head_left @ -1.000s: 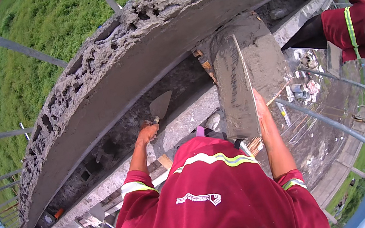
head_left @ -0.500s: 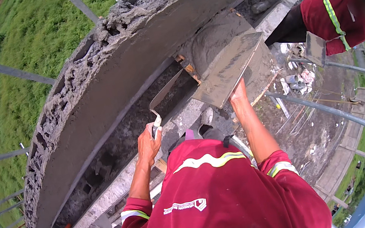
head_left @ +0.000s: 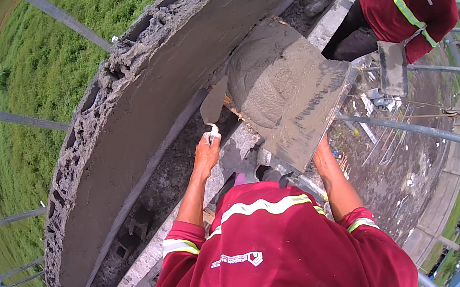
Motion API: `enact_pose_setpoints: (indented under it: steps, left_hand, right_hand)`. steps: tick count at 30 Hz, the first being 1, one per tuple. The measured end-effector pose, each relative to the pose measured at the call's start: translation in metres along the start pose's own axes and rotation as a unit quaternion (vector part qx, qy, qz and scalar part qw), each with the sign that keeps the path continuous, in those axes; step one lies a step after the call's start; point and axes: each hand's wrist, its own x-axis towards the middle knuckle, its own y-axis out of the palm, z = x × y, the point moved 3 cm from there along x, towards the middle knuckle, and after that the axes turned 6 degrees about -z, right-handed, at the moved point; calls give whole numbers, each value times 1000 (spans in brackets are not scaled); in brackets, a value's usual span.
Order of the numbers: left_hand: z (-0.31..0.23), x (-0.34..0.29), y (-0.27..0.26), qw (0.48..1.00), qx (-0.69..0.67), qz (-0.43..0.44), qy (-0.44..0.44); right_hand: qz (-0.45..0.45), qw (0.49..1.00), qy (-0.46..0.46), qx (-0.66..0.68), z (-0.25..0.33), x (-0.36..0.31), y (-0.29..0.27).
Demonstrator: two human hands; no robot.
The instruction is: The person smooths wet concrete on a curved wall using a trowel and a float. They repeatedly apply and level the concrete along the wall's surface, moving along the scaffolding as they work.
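My left hand (head_left: 206,155) is closed round the pale handle of a trowel (head_left: 213,104). Its blade points away from me, beside the near left side of a heap of wet grey mortar (head_left: 266,70). On the right, my right hand (head_left: 324,158) grips a flat plasterer's hawk (head_left: 314,117) from beneath, so the fingers are mostly hidden. Smears of mortar cover the hawk's upper face, and its far left edge meets or overlaps the mortar heap; I cannot tell whether they touch.
A curved wall (head_left: 143,97) with a rough, broken top runs along the left, grass beyond it. A co-worker (head_left: 401,5) in a red shirt stands at the far right with another hawk (head_left: 392,67). Metal pipes (head_left: 422,129) cross on the right above debris-strewn ground far below.
My left hand has brought the trowel up and right to the mortar heap. The hawk has turned, showing more of its upper face. The co-worker's hawk has swung lower, and the view has shifted.
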Motion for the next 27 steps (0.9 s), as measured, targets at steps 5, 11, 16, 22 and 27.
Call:
enact_pose_setpoints:
  steps: [5, 11, 16, 22, 27]
  left_hand:
    - [-37, 103, 32, 994, -47, 64, -73]
    - [-65, 156, 82, 990, -65, 96, -82]
    - [-109, 118, 127, 944, 253, -42, 209]
    - [-100, 27, 108, 933, 250, 33, 258]
    - [-40, 8, 82, 998, 32, -13, 54]
  right_hand:
    - [-70, 997, -45, -1, 35, -52, -65]
    - [-209, 971, -118, -4, 44, -108, -116]
    - [-212, 964, -162, -12, 48, -114, -124]
    - [-200, 968, -151, -31, 50, -102, -112]
    - [-191, 969, -148, -47, 55, -93, -105]
